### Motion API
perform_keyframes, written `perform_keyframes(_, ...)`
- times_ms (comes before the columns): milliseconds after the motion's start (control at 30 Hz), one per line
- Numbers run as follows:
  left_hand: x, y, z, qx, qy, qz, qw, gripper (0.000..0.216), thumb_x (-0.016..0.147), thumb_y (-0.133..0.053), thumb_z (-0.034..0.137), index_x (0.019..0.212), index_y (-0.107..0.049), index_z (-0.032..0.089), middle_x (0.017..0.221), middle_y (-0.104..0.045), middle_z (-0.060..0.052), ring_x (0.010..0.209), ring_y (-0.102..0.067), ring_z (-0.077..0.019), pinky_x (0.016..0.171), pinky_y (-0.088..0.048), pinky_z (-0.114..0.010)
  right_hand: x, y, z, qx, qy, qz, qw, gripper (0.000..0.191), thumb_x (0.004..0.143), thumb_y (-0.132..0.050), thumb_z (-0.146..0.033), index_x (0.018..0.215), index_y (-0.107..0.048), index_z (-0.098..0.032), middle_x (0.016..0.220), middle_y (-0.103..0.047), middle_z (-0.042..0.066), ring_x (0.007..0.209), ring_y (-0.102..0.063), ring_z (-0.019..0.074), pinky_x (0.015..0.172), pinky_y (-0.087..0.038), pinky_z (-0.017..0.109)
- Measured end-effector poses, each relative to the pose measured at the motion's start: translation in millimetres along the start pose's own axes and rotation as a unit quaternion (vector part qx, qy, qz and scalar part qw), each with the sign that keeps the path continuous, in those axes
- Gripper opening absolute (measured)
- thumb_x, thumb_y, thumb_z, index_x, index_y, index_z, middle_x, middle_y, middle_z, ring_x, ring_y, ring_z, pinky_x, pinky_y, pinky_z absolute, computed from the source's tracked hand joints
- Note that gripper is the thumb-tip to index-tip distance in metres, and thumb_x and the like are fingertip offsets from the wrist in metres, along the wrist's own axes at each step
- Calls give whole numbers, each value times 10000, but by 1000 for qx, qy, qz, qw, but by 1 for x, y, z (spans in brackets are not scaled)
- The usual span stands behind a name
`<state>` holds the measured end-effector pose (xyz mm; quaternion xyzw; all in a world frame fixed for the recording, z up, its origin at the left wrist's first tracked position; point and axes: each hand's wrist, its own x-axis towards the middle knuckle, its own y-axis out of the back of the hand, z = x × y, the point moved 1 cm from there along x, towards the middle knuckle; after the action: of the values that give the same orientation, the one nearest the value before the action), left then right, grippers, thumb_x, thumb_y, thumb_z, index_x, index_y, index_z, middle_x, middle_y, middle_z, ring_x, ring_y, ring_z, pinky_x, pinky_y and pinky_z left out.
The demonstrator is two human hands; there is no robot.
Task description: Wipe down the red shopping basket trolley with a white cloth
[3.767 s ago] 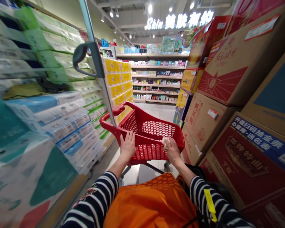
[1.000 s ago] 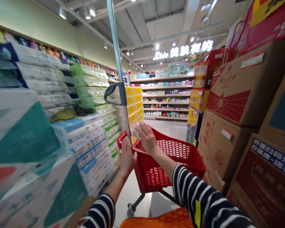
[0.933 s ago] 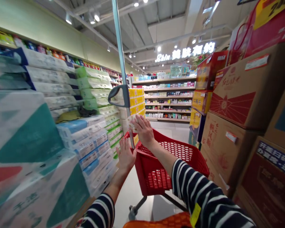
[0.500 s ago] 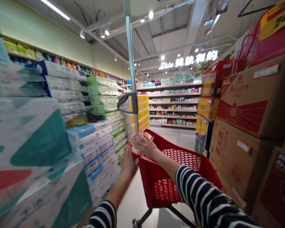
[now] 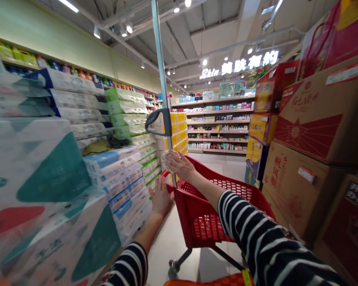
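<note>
Wiping the upright pole of a red shopping cart in a store aisle.

The white cloth (image 5: 167, 159) is pressed against the metal pole (image 5: 164, 99) just above the cart's near left corner, wrapped under the right hand (image 5: 181, 165), whose fingers curl closed over it and around the pole. The pole rises from the red cart (image 5: 214, 206) past a grey handle bracket (image 5: 159, 122) and out of the top of the view. The left hand (image 5: 161, 197) lies flat and open against the cart's left outer wall, below the right hand. Both arms wear dark sleeves with white stripes. Stacked packs of tissue paper (image 5: 59, 167) line the left side of the aisle, close to the cart; large brown and red cartons (image 5: 313, 119) are piled on the right. Shelves of small goods (image 5: 217, 127) stand at the far end under a lit sign.
</note>
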<state>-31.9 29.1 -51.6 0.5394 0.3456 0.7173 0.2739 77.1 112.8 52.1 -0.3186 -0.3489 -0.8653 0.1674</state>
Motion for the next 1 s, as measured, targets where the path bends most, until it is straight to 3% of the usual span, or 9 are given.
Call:
perform_keyframes(233, -37, -17, -10, 32, -21, -67, 997, 667, 781, -444, 232, 1395, -212, 111, 1473, -210, -147, 1364, -165, -251, 1070, -134, -572, -83, -28, -60, 32, 50, -81, 995, 321, 889, -427, -223, 1184, -546, -269, 1261, -546, 15, 1191, -467, 241, 982, -416, 441)
perform_keyframes(333, -24, -9, -10, 29, 1, -64, 998, 683, 783, -457, 261, 1397, -199, 103, 1473, -207, -157, 1364, -165, -256, 1069, -136, -574, -64, -13, -46, 46, 33, -86, 995, 367, 889, -418, -197, 1243, -496, -249, 1325, -485, 38, 1253, -391, 251, 1024, -351, 473)
perform_keyframes(533, 3, 4, -1, -1, -21, -1, 1000, 722, 788, -475, 299, 1400, -164, 78, 1476, -181, -173, 1371, -128, -264, 1070, -119, -580, 17, 25, 12, 18, -72, -23, 997, 386, 922, -316, -171, 1280, -458, -191, 1424, -344, 50, 1339, -202, 286, 1078, -177, 544)
perform_keyframes(633, -3, 3, 4, -17, -14, -17, 1000, 717, 776, -496, 282, 1394, -189, 86, 1473, -192, -171, 1369, -135, -267, 1068, -128, -584, 16, 20, 11, 14, -55, -43, 998, 364, 930, -304, -188, 1238, -498, -192, 1403, -382, 52, 1315, -259, 291, 1064, -208, 545)
perform_keyframes(733, -17, 10, 14, -52, 16, -56, 997, 692, 755, -520, 243, 1378, -249, 108, 1463, -224, -175, 1355, -187, -288, 1054, -159, -597, -16, 2, -14, 29, -11, -74, 997, 342, 917, -357, -187, 1228, -498, -193, 1365, -435, 62, 1281, -326, 281, 1031, -280, 545)
perform_keyframes(833, -36, 38, 30, -153, -55, -120, 979, 562, 753, -521, 219, 1299, -411, 145, 1379, -410, -146, 1266, -379, -259, 1039, -297, -493, -52, -12, -41, 54, 16, -101, 993, 323, 898, -417, -202, 1206, -514, -205, 1308, -496, 62, 1231, -399, 264, 994, -355, 509)
perform_keyframes(900, -54, 70, 33, -250, -152, -209, 933, 395, 792, -490, 252, 1180, -545, 207, 1222, -581, -72, 1103, -537, -184, 970, -411, -343, -64, -13, -49, 60, 16, -108, 992, 310, 890, -435, -212, 1184, -532, -213, 1290, -511, 58, 1214, -416, 262, 989, -370, 483)
perform_keyframes(933, -64, 88, 28, -270, -166, -245, 916, 328, 806, -483, 278, 1113, -592, 242, 1146, -629, -35, 1024, -579, -165, 919, -448, -306, -65, -11, -49, 61, 9, -107, 992, 313, 889, -436, -211, 1187, -530, -217, 1295, -505, 58, 1220, -408, 259, 997, -362, 474)
perform_keyframes(1000, -87, 125, 6, -261, -124, -241, 927, 241, 817, -490, 315, 994, -642, 257, 1023, -672, -7, 929, -610, -159, 842, -485, -286, -57, -3, -43, 61, -14, -96, 993, 334, 895, -423, -202, 1218, -504, -228, 1328, -470, 54, 1252, -365, 249, 1022, -325, 474)
